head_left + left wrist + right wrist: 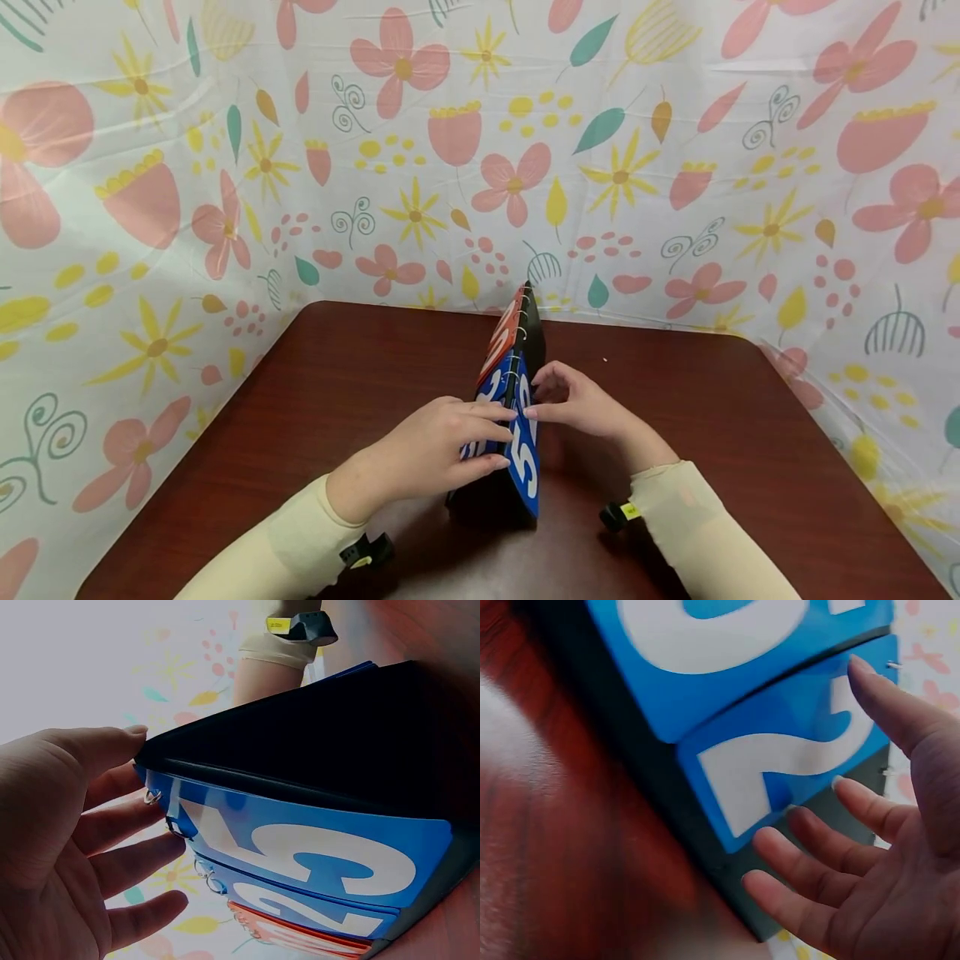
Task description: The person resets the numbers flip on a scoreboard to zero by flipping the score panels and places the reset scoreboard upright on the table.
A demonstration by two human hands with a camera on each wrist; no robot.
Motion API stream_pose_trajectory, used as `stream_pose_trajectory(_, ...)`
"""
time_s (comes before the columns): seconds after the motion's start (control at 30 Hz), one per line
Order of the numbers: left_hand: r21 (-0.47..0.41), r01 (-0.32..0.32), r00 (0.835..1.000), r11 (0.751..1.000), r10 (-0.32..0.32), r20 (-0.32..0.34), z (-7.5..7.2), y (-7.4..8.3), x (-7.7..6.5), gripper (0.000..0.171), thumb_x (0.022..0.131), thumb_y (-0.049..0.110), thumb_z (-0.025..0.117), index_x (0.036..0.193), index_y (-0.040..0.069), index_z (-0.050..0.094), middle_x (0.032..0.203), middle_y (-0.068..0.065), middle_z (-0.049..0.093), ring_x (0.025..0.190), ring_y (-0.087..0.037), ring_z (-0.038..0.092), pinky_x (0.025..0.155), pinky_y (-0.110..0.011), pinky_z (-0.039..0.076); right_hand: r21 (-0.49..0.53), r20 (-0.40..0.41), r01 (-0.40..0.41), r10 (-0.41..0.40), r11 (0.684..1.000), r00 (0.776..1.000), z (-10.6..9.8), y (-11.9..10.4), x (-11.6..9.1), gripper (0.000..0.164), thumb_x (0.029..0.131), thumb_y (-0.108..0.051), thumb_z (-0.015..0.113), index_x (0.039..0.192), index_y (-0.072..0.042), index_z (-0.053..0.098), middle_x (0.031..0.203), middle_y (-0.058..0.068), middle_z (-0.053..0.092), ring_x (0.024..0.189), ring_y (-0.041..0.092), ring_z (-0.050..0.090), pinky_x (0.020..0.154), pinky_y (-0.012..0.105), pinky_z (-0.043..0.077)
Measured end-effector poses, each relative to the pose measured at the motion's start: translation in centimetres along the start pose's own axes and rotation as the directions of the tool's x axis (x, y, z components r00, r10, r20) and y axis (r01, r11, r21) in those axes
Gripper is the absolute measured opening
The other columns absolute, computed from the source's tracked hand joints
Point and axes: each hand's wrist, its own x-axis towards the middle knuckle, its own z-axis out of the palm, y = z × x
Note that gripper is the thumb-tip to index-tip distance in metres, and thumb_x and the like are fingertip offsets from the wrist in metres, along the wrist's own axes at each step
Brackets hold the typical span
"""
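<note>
A tent-shaped flip scoreboard [534, 329] stands lengthwise on the table, its number cards hung on rings along the top ridge. Blue cards [523, 467] hang at the near end, and a red card [501, 342] shows farther back on the left face. My left hand [442, 437] lies over the near part of the ridge, fingers spread and thumb at the black end edge. On the other side, my right hand [585, 404] has its thumb at the upper part of a blue "2" card [780, 757], with its other fingers loosely bent beside the black panel.
The dark red-brown table [675, 383] extends around the scoreboard. A flower-print cloth [480, 167] hangs behind and at both sides. Dark straps with yellow labels are on both wrists, over pale sleeves [292, 533].
</note>
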Motion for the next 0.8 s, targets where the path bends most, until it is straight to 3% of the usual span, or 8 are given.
stream_pose_trajectory(0.23, -0.005, -0.011, 1.0, 1.0, 0.011, -0.027, 0.3, -0.1, 0.1, 0.032, 0.099, 0.037, 0.069, 0.123, 0.017, 0.076, 0.141, -0.001, 0.068, 0.129, -0.012, 0.065, 0.106, -0.039, 0.054, 0.068, 0.013, -0.097, 0.096, 0.993, 0.995, 0.7, 0.9, 0.4, 0.059, 0.088, -0.034, 0.082, 0.131, -0.011, 0.05, 0.114, 0.019, 0.065, 0.094, 0.035, 0.066, 0.081, 0.046, 0.061)
stream_pose_trajectory(0.37, -0.027, 0.003, 1.0, 1.0, -0.003, -0.022, 0.4, -0.1, 0.1, 0.032, 0.099, 0.035, 0.069, 0.123, 0.016, 0.076, 0.141, -0.002, 0.068, 0.129, -0.012, 0.065, 0.106, -0.039, 0.054, 0.06, -0.007, -0.096, 0.097, 0.994, 0.995, 0.7, 1.5, 0.5, 0.064, 0.088, -0.036, 0.082, 0.135, -0.009, 0.048, 0.118, 0.018, 0.064, 0.104, 0.029, 0.064, 0.087, 0.039, 0.058)
stream_pose_trajectory(0.43, -0.038, 0.012, 1.0, 0.999, -0.012, -0.014, 0.4, -0.1, 0.1, 0.032, 0.099, 0.035, 0.069, 0.123, 0.016, 0.076, 0.141, -0.002, 0.067, 0.129, -0.012, 0.065, 0.107, -0.039, 0.054, 0.064, 0.0, -0.086, 0.086, 0.994, 0.996, 0.7, 1.8, 0.6, 0.061, 0.088, -0.033, 0.081, 0.133, -0.008, 0.049, 0.112, 0.018, 0.064, 0.101, 0.027, 0.063, 0.084, 0.035, 0.057)
stream_pose_trajectory(0.63, -0.048, 0.038, 0.999, 0.998, -0.038, 0.002, 0.5, 0.0, 0.1, 0.033, 0.1, 0.036, 0.067, 0.125, 0.016, 0.075, 0.142, -0.002, 0.067, 0.13, -0.012, 0.064, 0.108, -0.039, 0.053, 0.069, -0.022, -0.089, 0.091, 0.994, 0.996, 0.2, 2.3, 0.6, 0.039, 0.089, -0.031, 0.08, 0.107, -0.004, 0.058, 0.081, 0.008, 0.059, 0.075, 0.023, 0.061, 0.065, 0.029, 0.051)
stream_pose_trajectory(0.8, -0.049, 0.057, 0.998, 0.997, -0.057, 0.006, 0.6, 0.1, 0.1, 0.034, 0.1, 0.036, 0.067, 0.128, 0.018, 0.074, 0.143, -0.001, 0.066, 0.133, -0.012, 0.063, 0.11, -0.041, 0.052, 0.052, -0.076, -0.061, 0.064, 0.997, 0.995, -0.8, 2.4, 0.4, 0.03, 0.094, -0.032, 0.075, 0.093, -0.004, 0.065, 0.078, 0.009, 0.067, 0.069, 0.023, 0.066, 0.065, 0.031, 0.058)
